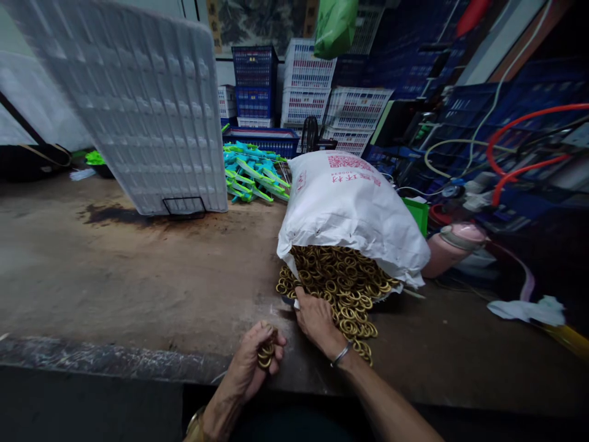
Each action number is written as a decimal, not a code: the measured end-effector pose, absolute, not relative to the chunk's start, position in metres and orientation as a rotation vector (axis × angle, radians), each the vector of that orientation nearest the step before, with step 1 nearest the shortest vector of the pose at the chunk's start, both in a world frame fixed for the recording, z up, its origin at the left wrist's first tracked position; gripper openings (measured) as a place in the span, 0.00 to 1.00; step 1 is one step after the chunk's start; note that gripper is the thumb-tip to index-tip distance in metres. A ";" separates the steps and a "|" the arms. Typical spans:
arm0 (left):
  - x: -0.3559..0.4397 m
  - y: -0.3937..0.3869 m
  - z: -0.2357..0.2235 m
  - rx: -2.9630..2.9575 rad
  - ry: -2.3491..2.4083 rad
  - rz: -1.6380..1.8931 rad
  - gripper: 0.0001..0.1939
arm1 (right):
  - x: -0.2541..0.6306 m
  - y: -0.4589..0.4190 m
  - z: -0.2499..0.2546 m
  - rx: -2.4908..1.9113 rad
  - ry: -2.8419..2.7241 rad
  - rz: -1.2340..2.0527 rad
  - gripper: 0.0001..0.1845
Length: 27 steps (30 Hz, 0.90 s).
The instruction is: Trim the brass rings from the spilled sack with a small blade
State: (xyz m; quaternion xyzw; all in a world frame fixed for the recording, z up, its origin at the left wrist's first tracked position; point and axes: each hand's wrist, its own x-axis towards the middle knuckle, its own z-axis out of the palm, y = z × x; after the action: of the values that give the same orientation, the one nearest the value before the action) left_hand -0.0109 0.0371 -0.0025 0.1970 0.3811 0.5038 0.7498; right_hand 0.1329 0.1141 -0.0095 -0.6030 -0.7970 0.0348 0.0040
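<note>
Brass-coloured rings (350, 267) spill in a heap from the mouth of a white woven sack (340, 209) lying on the table. My left hand (260, 356) is closed around several of these rings, held above the table's front edge. My right hand (317, 319), with a metal bangle at its wrist, is at the left edge of the heap. Its index finger stretches out against the rings, and the other fingers are partly hidden. A small white piece shows by its thumb; I cannot tell what it is.
A ribbed translucent panel (170, 116) stands upright in a black wire stand (184, 209) at the left. Green and blue plastic pieces (255, 172) are piled behind the sack. Stacked crates (306, 86) line the back. A pink bottle (453, 245) and a white cloth (529, 309) are at the right.
</note>
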 end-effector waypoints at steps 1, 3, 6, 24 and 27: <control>-0.012 0.037 -0.002 0.414 0.817 1.097 0.10 | 0.133 0.115 -0.012 -1.898 -2.489 0.100 0.09; -0.014 0.037 -0.003 0.380 0.768 1.085 0.08 | 0.133 0.115 -0.016 -1.915 -2.474 0.092 0.10; -0.016 0.037 -0.008 0.312 0.698 1.059 0.08 | 0.135 0.115 -0.021 -1.940 -2.453 0.091 0.09; -0.006 0.043 -0.020 0.259 0.819 1.109 0.13 | 0.141 0.113 -0.022 -1.853 -2.264 0.212 0.09; -0.001 0.041 -0.021 0.415 0.950 1.174 0.15 | 0.138 0.109 -0.016 -1.751 -2.116 0.474 0.07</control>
State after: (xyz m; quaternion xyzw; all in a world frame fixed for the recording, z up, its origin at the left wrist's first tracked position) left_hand -0.0010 0.0413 -0.0212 0.1871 0.4279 0.5289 0.7087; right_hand 0.1385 0.1094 -0.0162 -0.6185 -0.7472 0.1675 0.1763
